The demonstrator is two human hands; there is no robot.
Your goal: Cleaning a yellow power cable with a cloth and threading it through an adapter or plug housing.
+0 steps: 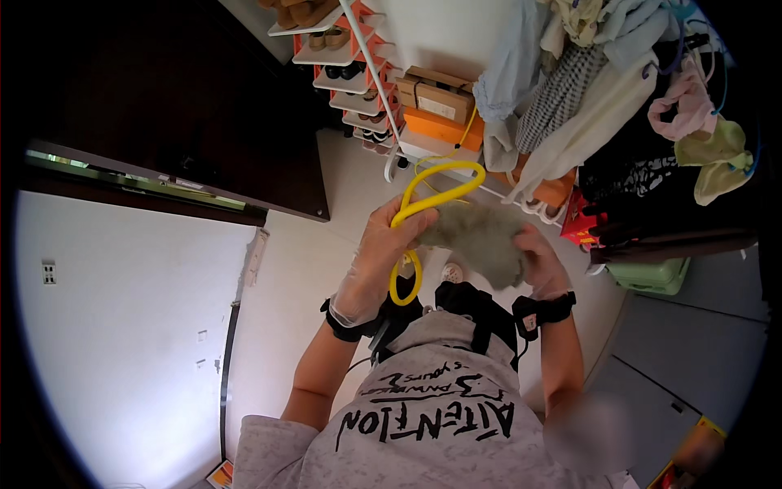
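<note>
My left hand, in a clear plastic glove, grips a thick yellow cord bent into loops above and below the fist. Its thumb also pinches the left end of a grey-green cloth. The cloth hangs spread between both hands, over the floor in front of my feet. At the cloth's right edge is my right hand, also gloved, with its slightly blurred fingers closed on the fabric. Black straps circle both wrists.
A dark door stands ajar at the left. Ahead are a shoe rack, a cardboard box stacked on an orange box, and hanging clothes. A green case sits by grey cabinets at the right.
</note>
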